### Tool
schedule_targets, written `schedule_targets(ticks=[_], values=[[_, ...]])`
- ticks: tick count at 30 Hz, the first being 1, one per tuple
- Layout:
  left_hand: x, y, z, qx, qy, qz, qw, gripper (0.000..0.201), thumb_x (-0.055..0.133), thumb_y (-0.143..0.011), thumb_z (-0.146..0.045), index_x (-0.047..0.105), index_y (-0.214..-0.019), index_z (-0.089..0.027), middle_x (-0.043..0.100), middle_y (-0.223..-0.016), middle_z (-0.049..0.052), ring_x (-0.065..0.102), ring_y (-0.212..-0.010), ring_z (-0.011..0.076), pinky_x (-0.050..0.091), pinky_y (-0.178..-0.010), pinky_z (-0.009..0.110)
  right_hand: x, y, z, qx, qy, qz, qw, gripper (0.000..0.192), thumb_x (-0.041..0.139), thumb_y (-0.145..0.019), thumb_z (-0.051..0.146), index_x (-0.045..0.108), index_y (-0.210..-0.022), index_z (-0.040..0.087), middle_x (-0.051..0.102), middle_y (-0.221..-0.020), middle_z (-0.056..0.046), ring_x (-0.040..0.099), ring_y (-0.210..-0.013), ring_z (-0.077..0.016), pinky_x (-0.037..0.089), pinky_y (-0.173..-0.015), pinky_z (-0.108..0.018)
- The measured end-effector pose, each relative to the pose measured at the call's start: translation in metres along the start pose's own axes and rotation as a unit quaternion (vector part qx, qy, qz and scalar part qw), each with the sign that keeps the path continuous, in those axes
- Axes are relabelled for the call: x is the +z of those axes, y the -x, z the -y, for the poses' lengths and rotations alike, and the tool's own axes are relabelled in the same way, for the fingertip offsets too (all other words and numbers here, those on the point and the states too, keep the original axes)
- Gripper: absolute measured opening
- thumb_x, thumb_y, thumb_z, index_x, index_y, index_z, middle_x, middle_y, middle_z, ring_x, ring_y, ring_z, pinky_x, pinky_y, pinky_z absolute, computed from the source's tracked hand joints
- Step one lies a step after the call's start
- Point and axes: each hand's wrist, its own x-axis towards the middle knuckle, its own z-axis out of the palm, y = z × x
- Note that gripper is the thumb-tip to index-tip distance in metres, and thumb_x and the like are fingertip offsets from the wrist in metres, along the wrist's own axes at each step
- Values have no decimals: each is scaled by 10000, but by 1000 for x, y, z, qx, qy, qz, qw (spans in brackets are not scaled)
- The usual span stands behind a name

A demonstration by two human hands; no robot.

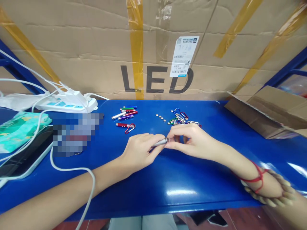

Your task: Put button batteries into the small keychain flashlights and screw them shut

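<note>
My left hand (140, 150) grips a small silver metal tube (160, 142), a pen-sized torch body, just above the blue table (168, 179). My right hand (192, 140) pinches the tube's right end with thumb and forefinger. Behind my hands lie several coloured torch tubes (126, 113), a red tube with a clip (126, 125), a row of small button cells (161, 117) and a pile of coloured carabiner clips (181, 117).
A white power strip (69, 103) with plugs and cables sits at the back left, with a white cable (72, 169) crossing my left forearm. A tablet (24, 153) and green cloth (21, 127) lie left. A cardboard box (268, 108) is right; a large LED carton (155, 48) stands behind.
</note>
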Motion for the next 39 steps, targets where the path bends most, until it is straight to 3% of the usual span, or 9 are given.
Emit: schedule_targets(ticks=[3,8,13,18,23,31,39], values=[[1,0,-1,-10,-15,-14,1000,174,435,-969,-248,574,-909,-165,597,-701,-10,541,-575,118,377,-555,215,5,3,-2,13,-42,-55,998,239,600,-812,363,651,-782,131,623,-658,-14,541,-554,-71,421,-519,-172],[0,0,-5,-70,-7,-34,997,134,478,-958,-264,551,-922,-157,600,-765,3,538,-614,129,395,-591,227,12,6,-2,96,-124,-127,979,266,676,-739,358,684,-892,140,656,-735,-40,576,-552,-85,442,-435,-162],[-5,-2,-10,-68,-2,12,998,141,390,-960,-181,515,-977,-118,579,-854,51,472,-703,179,381,-666,287,15,9,-6,116,-149,-154,970,287,697,-717,348,703,-934,160,674,-792,-60,585,-544,-93,471,-414,-178],[-5,-3,-9,-84,-12,51,995,195,307,-957,-121,490,-1025,-114,555,-910,58,425,-755,199,362,-695,316,12,11,-11,97,-163,-162,968,235,716,-703,316,720,-899,186,680,-782,-47,603,-543,-91,512,-438,-181],[-3,-4,-6,-89,-24,70,993,181,320,-965,-156,495,-996,-124,543,-871,56,430,-754,203,363,-682,315,10,10,-8,132,-187,-166,959,195,683,-734,341,734,-855,197,682,-777,-43,570,-452,-70,515,-406,-188],[-3,-3,-6,-57,-28,70,996,193,308,-973,-160,496,-987,-118,525,-825,54,456,-724,195,385,-658,306,12,8,-9,178,-244,-145,942,214,709,-694,368,729,-759,165,633,-603,-15,529,-397,-68,453,-322,-163],[3,0,-4,-4,47,51,998,194,285,-977,-140,476,-1006,-129,530,-791,42,527,-707,157,443,-622,241,17,8,-6,230,-311,-124,914,247,765,-604,380,719,-685,151,623,-592,-21,514,-406,-64,428,-294,-140]])
